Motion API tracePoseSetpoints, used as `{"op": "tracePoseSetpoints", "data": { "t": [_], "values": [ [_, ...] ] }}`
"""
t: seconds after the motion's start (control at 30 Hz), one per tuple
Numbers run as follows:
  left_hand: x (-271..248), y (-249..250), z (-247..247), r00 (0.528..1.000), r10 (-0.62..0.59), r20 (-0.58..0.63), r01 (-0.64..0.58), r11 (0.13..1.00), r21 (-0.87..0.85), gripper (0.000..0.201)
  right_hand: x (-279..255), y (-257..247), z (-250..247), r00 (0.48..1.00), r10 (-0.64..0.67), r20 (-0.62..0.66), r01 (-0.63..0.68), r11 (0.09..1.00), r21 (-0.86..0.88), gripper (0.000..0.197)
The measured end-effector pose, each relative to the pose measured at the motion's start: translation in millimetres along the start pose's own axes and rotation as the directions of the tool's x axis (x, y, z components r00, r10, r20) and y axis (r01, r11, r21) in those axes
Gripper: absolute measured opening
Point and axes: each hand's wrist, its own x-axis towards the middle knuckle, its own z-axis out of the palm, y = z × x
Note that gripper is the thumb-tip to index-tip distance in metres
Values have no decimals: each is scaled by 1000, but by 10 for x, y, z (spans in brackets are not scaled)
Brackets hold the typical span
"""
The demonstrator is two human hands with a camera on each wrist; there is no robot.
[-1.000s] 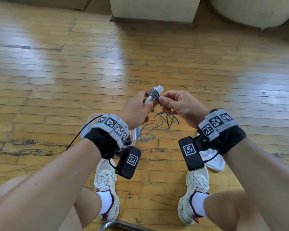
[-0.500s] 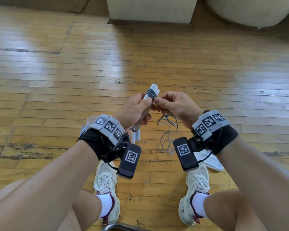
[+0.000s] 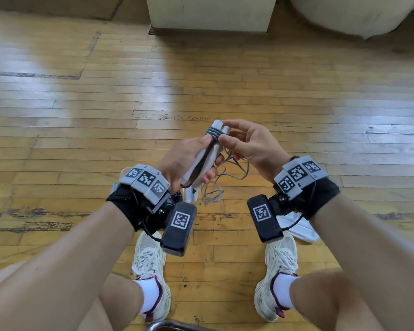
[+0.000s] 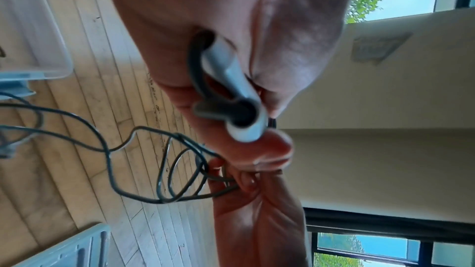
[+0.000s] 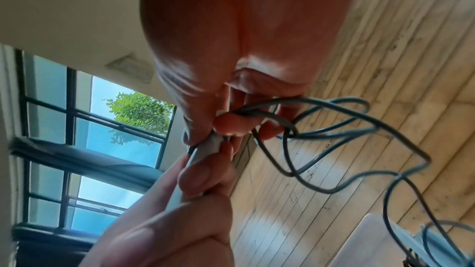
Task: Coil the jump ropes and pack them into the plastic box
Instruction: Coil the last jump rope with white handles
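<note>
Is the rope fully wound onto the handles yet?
No. A few turns bind the handles near their top, but loose rope loops hang below the hands.

Under my hands is a floor (image 3: 296, 96) of narrow yellowish boards, glossy, with worn dark scuffs in a line below my left wrist and more past my fingertips. My two pale sneakers (image 3: 151, 261) stand flat on it, nearer to me than both hands. A clear plastic box (image 4: 33, 33) sits on the boards just below my left hand (image 3: 177, 161), mostly hidden by the wrist. A white lid (image 3: 296, 229) lies flat on the boards under my right wrist, beside my right foot. Well beyond both hands, a pale block (image 3: 210, 13) and a rounded pale shape (image 3: 359, 15) rest on the floor.
</note>
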Motion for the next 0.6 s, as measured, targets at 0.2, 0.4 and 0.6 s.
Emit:
{"op": "tracePoseSetpoints", "data": {
  "t": [0.2, 0.4, 0.6],
  "values": [
    [45, -42, 75, 968, 58, -244, 56, 899, 435, 31, 27, 102, -29, 985, -32, -172, 1, 985, -175, 24],
    [95, -279, 150, 826, 520, -219, 242, 23, 970, 35, 100, 234, 44, 939, -59, -339, -42, 958, -284, 23],
    [173, -422, 103, 764, 627, -152, 195, 1, 981, 38, 107, 145, 108, 959, 21, -281, -82, 975, -207, 24]
  ]
}}
